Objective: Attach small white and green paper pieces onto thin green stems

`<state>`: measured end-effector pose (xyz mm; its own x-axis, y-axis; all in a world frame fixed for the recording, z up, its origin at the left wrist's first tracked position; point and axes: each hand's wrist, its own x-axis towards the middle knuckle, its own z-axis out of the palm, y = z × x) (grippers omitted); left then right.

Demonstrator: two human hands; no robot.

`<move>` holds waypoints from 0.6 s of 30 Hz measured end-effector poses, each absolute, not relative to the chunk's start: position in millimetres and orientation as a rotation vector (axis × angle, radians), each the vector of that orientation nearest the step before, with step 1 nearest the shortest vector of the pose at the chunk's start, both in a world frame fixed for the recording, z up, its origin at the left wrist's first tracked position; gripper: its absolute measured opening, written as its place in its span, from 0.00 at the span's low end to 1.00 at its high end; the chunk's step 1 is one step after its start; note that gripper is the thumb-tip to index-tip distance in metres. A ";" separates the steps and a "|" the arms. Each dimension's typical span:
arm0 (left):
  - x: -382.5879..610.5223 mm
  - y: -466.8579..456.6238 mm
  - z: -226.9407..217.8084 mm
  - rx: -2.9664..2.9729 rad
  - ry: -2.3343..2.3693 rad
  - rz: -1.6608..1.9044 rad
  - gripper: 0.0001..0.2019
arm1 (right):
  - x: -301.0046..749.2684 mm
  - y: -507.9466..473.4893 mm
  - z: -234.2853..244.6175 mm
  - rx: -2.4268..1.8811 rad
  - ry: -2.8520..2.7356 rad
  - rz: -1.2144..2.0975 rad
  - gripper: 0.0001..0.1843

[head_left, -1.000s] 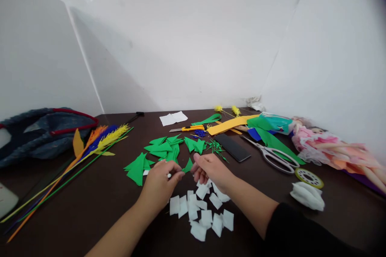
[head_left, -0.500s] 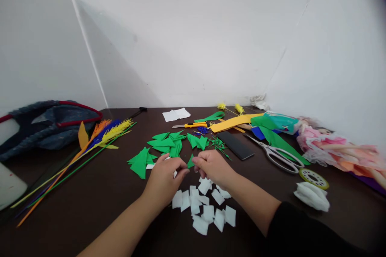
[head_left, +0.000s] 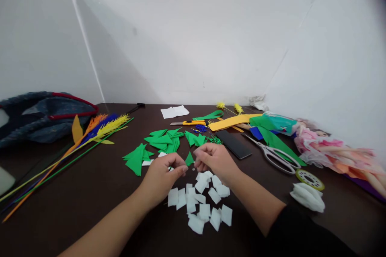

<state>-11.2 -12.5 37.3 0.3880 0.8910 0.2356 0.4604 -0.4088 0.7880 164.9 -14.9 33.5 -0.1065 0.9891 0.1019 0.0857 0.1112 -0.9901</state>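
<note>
My left hand and my right hand hover close together over the dark table, both with fingers pinched. What the fingertips hold is too small to make out. A small green paper triangle lies on the table between them. Just below the hands lies a cluster of several white paper squares. Beyond the hands is a scatter of several green paper triangles.
Scissors, a black phone and a yellow utility knife lie behind. Coloured stems with feathery tips and a dark bag are at left. A doll, tape roll and white wad are at right.
The view has shifted slightly. Both hands stayed pinched together near the small green triangle, with my right hand drawing a little back toward the pile of green pieces.
</note>
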 end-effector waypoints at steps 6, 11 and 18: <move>-9.4 -13.0 38.9 2.095 1.191 0.921 0.06 | 167.3 -12.8 25.0 -1.235 -1.412 1.415 0.31; -4.4 -12.6 36.4 2.156 1.185 0.902 0.06 | 161.1 -14.6 19.0 -1.147 -1.449 1.289 0.22; 0.3 -9.3 33.4 1.927 1.117 0.892 0.07 | 166.4 -12.0 18.6 -1.068 -1.505 1.174 0.13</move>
